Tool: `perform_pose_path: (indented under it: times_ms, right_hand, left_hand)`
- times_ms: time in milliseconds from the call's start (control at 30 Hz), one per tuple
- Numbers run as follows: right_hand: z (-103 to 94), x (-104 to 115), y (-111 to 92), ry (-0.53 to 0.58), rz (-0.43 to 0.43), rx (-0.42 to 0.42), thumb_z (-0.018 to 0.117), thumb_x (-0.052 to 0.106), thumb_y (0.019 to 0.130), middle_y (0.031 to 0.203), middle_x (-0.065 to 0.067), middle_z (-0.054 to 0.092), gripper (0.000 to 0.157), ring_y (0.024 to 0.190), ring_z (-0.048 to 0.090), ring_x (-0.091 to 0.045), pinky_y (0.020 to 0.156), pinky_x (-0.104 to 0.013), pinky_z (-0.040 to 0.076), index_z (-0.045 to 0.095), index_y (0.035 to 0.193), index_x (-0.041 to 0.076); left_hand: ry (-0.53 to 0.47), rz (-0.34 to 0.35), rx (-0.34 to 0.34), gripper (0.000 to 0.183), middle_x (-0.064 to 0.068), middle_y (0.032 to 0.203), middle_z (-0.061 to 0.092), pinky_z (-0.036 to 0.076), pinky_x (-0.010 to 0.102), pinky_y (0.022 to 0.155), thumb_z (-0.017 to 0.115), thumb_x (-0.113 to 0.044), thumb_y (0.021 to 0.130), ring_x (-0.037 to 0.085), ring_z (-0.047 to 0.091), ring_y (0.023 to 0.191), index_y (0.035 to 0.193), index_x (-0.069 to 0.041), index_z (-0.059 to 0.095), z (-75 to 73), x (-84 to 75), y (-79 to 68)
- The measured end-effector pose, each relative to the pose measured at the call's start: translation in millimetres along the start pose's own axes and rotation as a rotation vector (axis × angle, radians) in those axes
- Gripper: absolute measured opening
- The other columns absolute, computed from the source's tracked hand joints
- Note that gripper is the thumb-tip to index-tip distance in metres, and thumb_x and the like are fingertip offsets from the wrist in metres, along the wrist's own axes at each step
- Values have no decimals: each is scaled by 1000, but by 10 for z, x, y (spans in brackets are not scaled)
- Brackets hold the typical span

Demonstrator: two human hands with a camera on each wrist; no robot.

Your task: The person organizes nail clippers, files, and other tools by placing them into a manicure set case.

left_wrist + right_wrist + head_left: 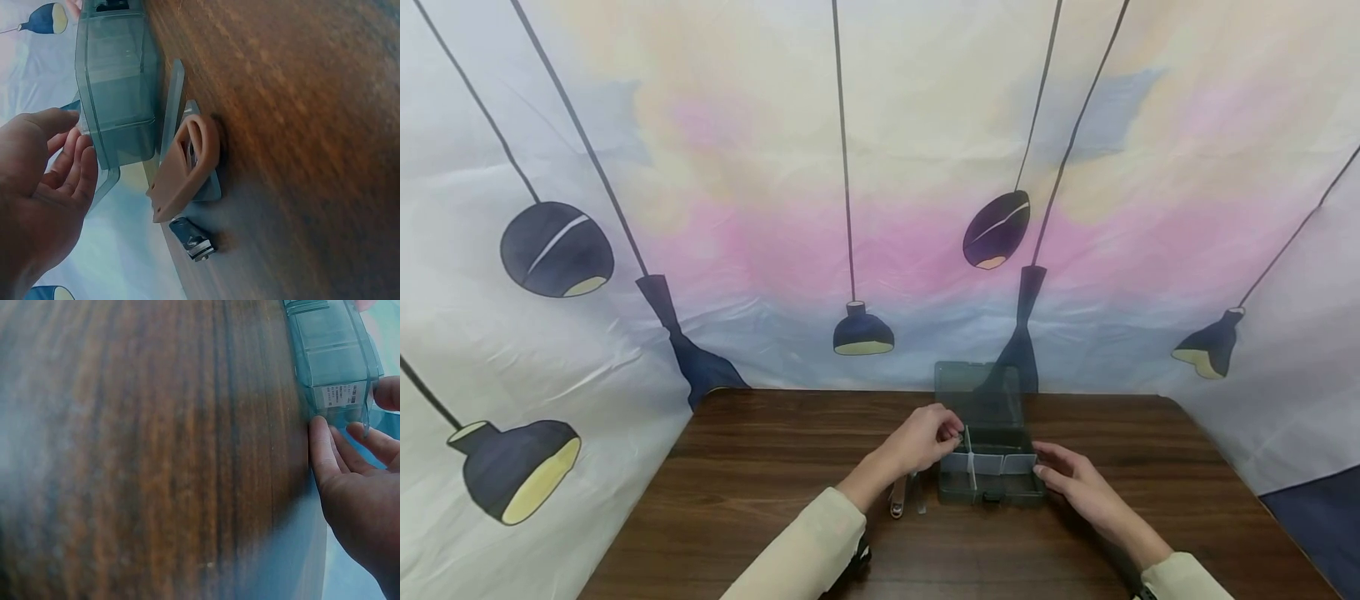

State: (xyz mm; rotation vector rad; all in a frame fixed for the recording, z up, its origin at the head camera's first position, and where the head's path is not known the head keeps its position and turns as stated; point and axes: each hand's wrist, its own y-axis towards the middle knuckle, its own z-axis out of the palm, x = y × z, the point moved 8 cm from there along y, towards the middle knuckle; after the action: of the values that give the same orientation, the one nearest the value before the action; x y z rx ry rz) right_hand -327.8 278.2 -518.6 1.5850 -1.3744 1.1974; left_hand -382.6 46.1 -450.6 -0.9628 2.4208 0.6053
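- Sitting open on the wooden table [775, 467], near its far edge: a translucent green plastic box [991, 479], lid [977, 392] standing upright behind it.
- Crossing inside the box, pale divider strips [972, 462].
- Pinching the top of one divider strip at the box's left edge: left hand [925, 437], fingertips curled together.
- Steadying the box's right end: right hand [1071, 479], fingers [325, 447] fairly straight against the wall, thumb at the rim.
- Lying just left of the box: a tan plastic piece [184, 165], loose clear strips [172, 106] and a small dark metal part [192, 239].
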Motion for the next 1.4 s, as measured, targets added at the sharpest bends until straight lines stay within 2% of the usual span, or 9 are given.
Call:
perform_pose_path:
  times_ms: [167, 333, 500, 667, 833, 1067, 1200, 1400]
  right_hand:
    - [1, -6, 4, 4, 1, -5, 62, 25, 99, 151, -27, 37, 61, 139, 36, -41, 98, -38, 50, 38, 148, -2]
    - [3, 3, 0, 4, 2, -6, 62, 25, 99, 150, -28, 37, 61, 138, 37, -41, 97, -38, 50, 38, 148, -3]
    - [1, 19, -11, -8, 1, -8, 61, 25, 100, 150, -27, 38, 60, 138, 37, -41, 97, -37, 50, 38, 148, -2]
    - [-18, 31, -18, -32, -6, -19, 61, 26, 100, 150, -26, 39, 60, 137, 39, -40, 96, -35, 50, 40, 148, -1]
    - [-13, 35, -14, -24, -7, -14, 61, 26, 100, 150, -26, 38, 60, 137, 38, -40, 96, -34, 50, 39, 148, -1]
    - [-5, 27, -9, -34, -7, -17, 61, 27, 99, 150, -26, 39, 60, 136, 39, -40, 95, -35, 50, 40, 148, -1]
    - [-9, 24, -9, -47, -2, -24, 62, 28, 99, 150, -25, 40, 59, 136, 40, -40, 95, -36, 50, 41, 148, 0]
    - [-19, 21, -10, -59, -2, -22, 61, 29, 99, 150, -24, 39, 60, 136, 40, -40, 96, -38, 49, 40, 148, 1]
  left_hand:
    - [31, 15, -12, 22, -1, 102, 60, 50, 16, 77, 70, -17, 94, 6, 60, 89, 113, -6, 68, -59, 33, -36]
    - [60, 1, -17, 23, -1, 105, 60, 51, 19, 79, 69, -19, 95, 7, 60, 92, 114, -6, 67, -187, 128, -101]
    - [105, -56, -26, 23, -2, 105, 60, 51, 22, 82, 70, -20, 94, 8, 59, 94, 114, -8, 67, -299, 331, -186]
    - [144, -103, -38, 23, -3, 104, 60, 52, 26, 83, 72, -17, 92, 10, 60, 94, 113, -8, 67, -348, 555, -262]
    - [156, -145, -32, 21, -1, 102, 60, 52, 28, 82, 73, -16, 91, 11, 60, 92, 110, -9, 68, -335, 726, -328]
    - [162, -189, -14, 15, -2, 97, 60, 52, 25, 78, 72, -18, 92, 9, 59, 87, 105, -12, 68, -218, 930, -361]
    - [157, -196, -13, 14, -3, 96, 59, 52, 25, 77, 72, -18, 92, 9, 59, 86, 104, -13, 68, -194, 953, -354]
    - [136, -188, -8, 9, -3, 93, 60, 51, 23, 75, 71, -14, 92, 8, 59, 83, 100, -11, 69, -186, 902, -337]
